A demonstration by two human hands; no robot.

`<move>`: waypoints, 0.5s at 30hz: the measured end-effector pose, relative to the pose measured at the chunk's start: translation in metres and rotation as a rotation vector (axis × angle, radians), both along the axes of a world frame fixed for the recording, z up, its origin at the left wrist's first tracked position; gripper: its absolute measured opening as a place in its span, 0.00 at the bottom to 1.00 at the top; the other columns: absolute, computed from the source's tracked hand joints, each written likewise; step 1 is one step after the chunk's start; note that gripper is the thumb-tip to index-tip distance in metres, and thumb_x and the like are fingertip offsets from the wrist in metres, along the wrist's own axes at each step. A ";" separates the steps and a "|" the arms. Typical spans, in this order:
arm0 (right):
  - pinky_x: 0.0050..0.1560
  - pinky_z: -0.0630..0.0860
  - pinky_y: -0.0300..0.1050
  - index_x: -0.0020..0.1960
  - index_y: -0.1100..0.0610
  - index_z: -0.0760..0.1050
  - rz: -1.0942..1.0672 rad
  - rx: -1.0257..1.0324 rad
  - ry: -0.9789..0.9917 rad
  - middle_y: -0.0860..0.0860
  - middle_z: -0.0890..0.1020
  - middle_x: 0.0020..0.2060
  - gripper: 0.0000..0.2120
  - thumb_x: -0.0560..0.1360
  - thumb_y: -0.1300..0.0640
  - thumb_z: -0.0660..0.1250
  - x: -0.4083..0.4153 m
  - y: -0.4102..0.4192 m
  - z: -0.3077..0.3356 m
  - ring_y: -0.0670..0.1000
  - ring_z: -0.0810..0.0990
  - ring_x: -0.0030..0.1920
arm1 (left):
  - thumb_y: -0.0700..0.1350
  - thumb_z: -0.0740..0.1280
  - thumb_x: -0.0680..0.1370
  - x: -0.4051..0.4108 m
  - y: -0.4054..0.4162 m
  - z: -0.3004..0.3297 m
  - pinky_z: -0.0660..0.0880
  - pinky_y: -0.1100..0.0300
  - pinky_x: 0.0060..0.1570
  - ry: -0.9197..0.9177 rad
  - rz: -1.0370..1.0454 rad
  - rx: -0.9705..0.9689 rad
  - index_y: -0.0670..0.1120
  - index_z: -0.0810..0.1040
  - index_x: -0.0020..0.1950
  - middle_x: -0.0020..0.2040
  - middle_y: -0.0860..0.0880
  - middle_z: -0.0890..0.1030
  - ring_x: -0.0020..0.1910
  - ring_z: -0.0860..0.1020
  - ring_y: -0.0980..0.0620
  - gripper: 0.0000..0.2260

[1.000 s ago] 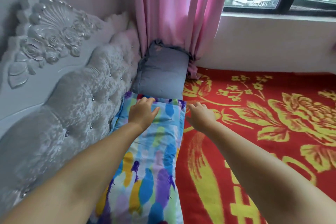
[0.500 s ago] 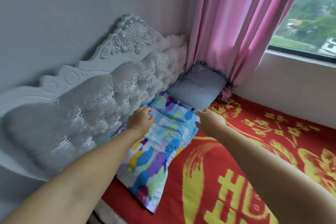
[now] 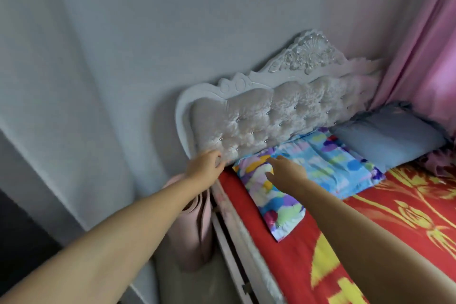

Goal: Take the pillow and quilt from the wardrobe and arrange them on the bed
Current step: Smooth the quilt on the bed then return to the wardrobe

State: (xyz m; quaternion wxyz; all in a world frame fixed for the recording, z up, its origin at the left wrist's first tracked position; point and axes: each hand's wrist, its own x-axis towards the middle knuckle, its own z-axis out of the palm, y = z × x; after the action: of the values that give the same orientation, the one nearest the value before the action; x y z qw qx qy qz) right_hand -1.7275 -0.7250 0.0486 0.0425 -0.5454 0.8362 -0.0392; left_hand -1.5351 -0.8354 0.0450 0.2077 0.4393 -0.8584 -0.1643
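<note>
- Soft, light cotton is what we are judging the multicoloured pillow [image 3: 308, 175] to be: limp and easily creased, best taken at a corner or short edge.
- We are finding it lying flat along the head edge of the bed [image 3: 308, 249], against the tufted headboard [image 3: 271, 118], with a grey pillow [image 3: 392, 138] at its far end.
- We are resting our right hand [image 3: 286, 173] on its near end, fingers relaxed and spread.
- We are reaching our left hand [image 3: 204, 165] to the headboard's near corner, off the pillow; its fingers are loosely curled, holding nothing.
- Compared with half a second ago, both hands are sitting nearer the bed's side edge, and the left one is no longer touching the pillow.
</note>
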 end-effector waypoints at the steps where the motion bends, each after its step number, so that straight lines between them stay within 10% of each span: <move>1: 0.56 0.73 0.52 0.69 0.52 0.68 0.034 -0.002 -0.012 0.54 0.72 0.65 0.19 0.79 0.51 0.58 0.019 0.000 0.000 0.59 0.76 0.63 | 0.48 0.65 0.77 0.021 0.008 -0.001 0.73 0.57 0.50 -0.007 0.028 0.013 0.45 0.79 0.57 0.55 0.44 0.79 0.54 0.78 0.44 0.12; 15: 0.55 0.76 0.50 0.69 0.49 0.67 0.703 0.011 -0.018 0.53 0.76 0.64 0.20 0.78 0.50 0.59 0.223 0.039 -0.013 0.58 0.76 0.61 | 0.49 0.63 0.78 0.227 0.172 -0.009 0.73 0.58 0.48 0.090 0.561 0.087 0.49 0.78 0.57 0.54 0.49 0.80 0.52 0.78 0.49 0.11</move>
State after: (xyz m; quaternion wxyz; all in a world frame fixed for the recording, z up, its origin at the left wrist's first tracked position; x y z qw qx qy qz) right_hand -1.5043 -0.6860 0.0356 0.0636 -0.7993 0.5971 -0.0223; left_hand -1.3082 -0.6631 0.0358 0.2637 0.6603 -0.6856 -0.1565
